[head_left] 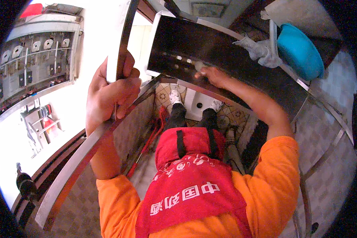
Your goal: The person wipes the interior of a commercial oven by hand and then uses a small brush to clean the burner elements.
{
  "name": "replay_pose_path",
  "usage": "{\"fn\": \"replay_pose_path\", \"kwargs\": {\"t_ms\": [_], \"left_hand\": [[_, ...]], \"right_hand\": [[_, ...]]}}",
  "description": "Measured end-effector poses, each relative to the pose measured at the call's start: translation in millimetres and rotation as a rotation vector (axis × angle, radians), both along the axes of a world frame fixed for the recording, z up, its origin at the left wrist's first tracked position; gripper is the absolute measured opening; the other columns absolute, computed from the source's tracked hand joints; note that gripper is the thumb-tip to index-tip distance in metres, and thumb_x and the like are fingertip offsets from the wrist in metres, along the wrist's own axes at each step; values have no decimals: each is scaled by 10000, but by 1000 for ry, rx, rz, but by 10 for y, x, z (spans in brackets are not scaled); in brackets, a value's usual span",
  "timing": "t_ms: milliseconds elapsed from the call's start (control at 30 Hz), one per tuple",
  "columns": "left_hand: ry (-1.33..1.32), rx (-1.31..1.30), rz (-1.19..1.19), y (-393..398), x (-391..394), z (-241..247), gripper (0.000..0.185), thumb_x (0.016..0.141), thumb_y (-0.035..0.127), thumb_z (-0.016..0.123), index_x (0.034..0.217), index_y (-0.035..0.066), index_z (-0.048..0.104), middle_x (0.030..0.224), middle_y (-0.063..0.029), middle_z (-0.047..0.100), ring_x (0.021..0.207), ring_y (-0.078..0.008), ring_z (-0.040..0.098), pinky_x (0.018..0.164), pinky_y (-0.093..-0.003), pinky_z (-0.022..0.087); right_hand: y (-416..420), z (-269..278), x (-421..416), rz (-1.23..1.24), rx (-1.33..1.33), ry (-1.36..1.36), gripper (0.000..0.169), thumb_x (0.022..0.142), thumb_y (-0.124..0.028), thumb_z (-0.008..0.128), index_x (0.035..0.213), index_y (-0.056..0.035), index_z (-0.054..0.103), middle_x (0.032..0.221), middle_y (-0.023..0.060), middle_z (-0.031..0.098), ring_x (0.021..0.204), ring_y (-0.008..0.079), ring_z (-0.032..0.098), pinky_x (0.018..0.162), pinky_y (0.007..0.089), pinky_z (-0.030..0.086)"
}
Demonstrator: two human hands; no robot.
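My left hand (114, 89) is closed around the upright edge of a pale-faced, dark-sided frame or panel (122, 32), at the left of centre. To the right, my right hand (215, 77) reaches across a long, dark, glossy panel (226, 47) with a light rim. A small pale, blurred thing (199, 66) is at its fingertips; whether the fingers grip it cannot be told. Several small bright spots show on the dark surface beside it. A pale, curved ledge (74, 160) runs below my left hand.
Below, my shoes stand beside a white squat toilet (193, 102) on patterned tiles. A blue plastic basin (300, 52) and a grey cloth (260, 52) are at the upper right. A red-handled tool (142, 151) leans by the left wall. An open-fronted case (35, 59) is at the left.
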State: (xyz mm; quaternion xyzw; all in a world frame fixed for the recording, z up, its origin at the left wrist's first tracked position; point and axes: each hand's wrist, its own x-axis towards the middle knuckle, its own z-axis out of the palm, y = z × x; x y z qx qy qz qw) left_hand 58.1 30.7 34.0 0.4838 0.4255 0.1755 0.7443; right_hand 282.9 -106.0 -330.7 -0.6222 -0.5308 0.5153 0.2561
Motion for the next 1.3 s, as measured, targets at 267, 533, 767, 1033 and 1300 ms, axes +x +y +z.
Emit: {"fn": "replay_pose_path", "kwargs": {"t_ms": [267,533,767,1033,1300], "left_hand": [[-32,-29,-19,32,6,-42,210,742,-6,569,802,74,384,525,-3,374,326,-75,297,310,-230,202],[20,-67,-28,72,34,-11,230,721,-17,576,805,81,385,502,-6,375,317,-83,317,308,-242,215],[30,-43,16,62,37,20,255,706,0,604,797,89,383,502,5,359,323,-74,301,305,-235,200],[-14,-24,24,51,24,-41,238,705,2,588,806,79,387,507,1,362,320,-78,293,309,-239,190],[-42,-99,-74,79,47,6,191,742,23,580,798,69,403,530,6,373,344,-70,303,325,-230,217]], "right_hand": [[322,-434,-127,76,235,-348,330,770,37,502,1076,-16,612,820,300,627,782,453,632,678,487,515],[135,-637,29,71,266,-98,446,786,91,454,1170,-65,618,1110,254,622,1007,393,616,874,459,492],[228,-641,-94,123,331,-393,197,869,-43,448,983,6,600,874,246,641,815,417,649,709,477,529],[66,-531,-6,152,-10,-198,246,850,-35,481,1055,-35,617,995,202,659,931,393,623,857,448,475],[-752,332,439,318,287,-380,462,686,104,544,1132,-16,553,1234,167,581,1078,371,564,849,448,475]]}}
